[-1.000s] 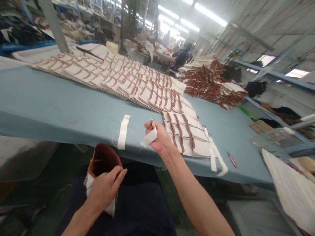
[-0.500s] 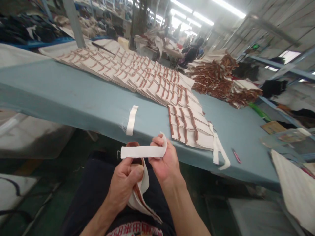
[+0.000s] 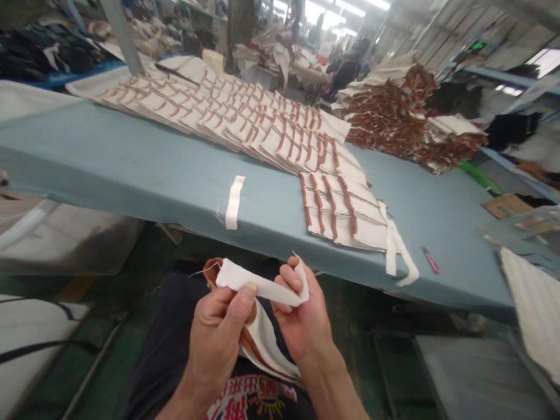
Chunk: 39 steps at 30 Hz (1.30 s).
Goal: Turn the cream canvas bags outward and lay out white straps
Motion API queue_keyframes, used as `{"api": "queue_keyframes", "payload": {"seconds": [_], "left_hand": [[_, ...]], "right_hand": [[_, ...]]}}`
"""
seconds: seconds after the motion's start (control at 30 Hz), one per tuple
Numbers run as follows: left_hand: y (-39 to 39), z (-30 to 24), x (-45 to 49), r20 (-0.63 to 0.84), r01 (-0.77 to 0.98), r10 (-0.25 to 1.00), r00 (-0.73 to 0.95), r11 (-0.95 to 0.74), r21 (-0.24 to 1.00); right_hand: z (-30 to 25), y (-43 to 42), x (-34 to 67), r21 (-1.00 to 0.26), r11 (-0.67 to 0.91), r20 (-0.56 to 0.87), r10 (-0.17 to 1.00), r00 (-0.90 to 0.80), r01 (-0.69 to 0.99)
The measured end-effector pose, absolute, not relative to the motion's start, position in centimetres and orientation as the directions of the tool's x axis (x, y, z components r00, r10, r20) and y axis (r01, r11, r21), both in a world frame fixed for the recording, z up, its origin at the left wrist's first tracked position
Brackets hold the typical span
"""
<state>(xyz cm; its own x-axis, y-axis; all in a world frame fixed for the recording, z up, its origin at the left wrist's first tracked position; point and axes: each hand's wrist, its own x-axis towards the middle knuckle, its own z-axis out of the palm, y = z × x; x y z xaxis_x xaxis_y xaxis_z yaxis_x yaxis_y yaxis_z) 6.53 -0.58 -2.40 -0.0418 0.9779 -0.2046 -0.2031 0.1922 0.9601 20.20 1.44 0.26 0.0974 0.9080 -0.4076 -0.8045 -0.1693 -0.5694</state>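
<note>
Between my hands a white fabric strip (image 3: 266, 290) is stretched over my lap. My left hand (image 3: 219, 326) pinches its left part, thumb on top, together with a cream fabric piece edged in brown (image 3: 266, 335) that hangs below. Loose threads stick out at the strip's left end. The other end is folded up in my right hand (image 3: 306, 309), whose fingers curl round it. Just beyond my hands, another short white strip (image 3: 234, 202) lies on the blue-covered table (image 3: 271, 201) near its front edge.
Overlapping cream pieces with brown edges (image 3: 245, 116) cover the table's far side. A nearer stack (image 3: 336, 207) has white strips (image 3: 398, 251) hanging off its right end. Pink snips (image 3: 431, 260) lie further right. A tall brown-and-cream pile (image 3: 389, 105) stands behind.
My left thumb has moved onto the white strip and now presses it against the brown-edged piece. The strip slants down to my right hand instead of lying level. The view has shifted slightly.
</note>
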Motion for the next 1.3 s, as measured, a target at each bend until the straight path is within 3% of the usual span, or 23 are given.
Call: {"api": "queue_keyframes", "payload": {"seconds": [0.1, 0.17, 0.27, 0.33, 0.43, 0.53, 0.7, 0.87, 1.1, 1.3], "left_hand": [[-1.4, -1.7, 5.9, -0.167, -0.105, 0.984, -0.059, 0.16, 0.981], [-1.6, -0.9, 5.5, -0.057, 0.035, 0.995, -0.077, 0.06, 0.998], [-1.1, 0.7, 5.2, 0.129, 0.241, 0.992, 0.016, -0.129, 0.962], [-0.6, 1.6, 5.2, 0.182, 0.314, 0.976, 0.121, -0.211, 0.925], [-0.1, 2.1, 5.5, 0.246, 0.369, 0.948, 0.201, -0.306, 0.878], [0.0, 1.8, 5.6, 0.318, 0.365, 0.918, 0.238, -0.388, 0.846], [-0.1, 1.3, 5.4, 0.263, 0.385, 0.926, 0.272, -0.355, 0.852], [0.2, 1.1, 5.4, 0.142, 0.495, 0.95, 0.276, -0.268, 0.827], [0.5, 0.9, 5.5, 0.198, 0.474, 0.941, 0.275, -0.312, 0.823], [0.5, 1.3, 5.8, 0.002, 0.419, 0.961, 0.278, -0.123, 0.899]], "right_hand": [[-2.2, 0.8, 21.2, -0.739, -0.174, -0.409, 0.883, 0.229, -0.651], [-3.8, 0.7, 22.5, -0.878, -0.134, -0.345, 0.843, 0.413, -0.46], [-4.4, 0.3, 24.7, -0.965, -0.072, -0.209, 0.793, 0.573, -0.252], [-3.2, -0.2, 25.5, -0.994, -0.02, -0.074, 0.857, 0.509, -0.11], [-0.1, -0.7, 25.2, -0.981, 0.17, 0.183, 0.972, 0.149, 0.096], [2.2, -0.3, 23.9, -0.967, 0.253, 0.249, 0.965, -0.086, 0.041], [2.7, 1.0, 23.0, -0.974, 0.218, 0.224, 0.955, -0.192, -0.057], [2.5, 1.1, 22.9, -0.988, 0.12, 0.134, 0.979, -0.152, -0.1], [2.2, 1.2, 22.4, -0.982, -0.032, -0.017, 0.996, -0.085, -0.187], [1.7, 1.0, 20.4, -0.974, -0.072, -0.095, 0.991, 0.097, -0.217]]}}
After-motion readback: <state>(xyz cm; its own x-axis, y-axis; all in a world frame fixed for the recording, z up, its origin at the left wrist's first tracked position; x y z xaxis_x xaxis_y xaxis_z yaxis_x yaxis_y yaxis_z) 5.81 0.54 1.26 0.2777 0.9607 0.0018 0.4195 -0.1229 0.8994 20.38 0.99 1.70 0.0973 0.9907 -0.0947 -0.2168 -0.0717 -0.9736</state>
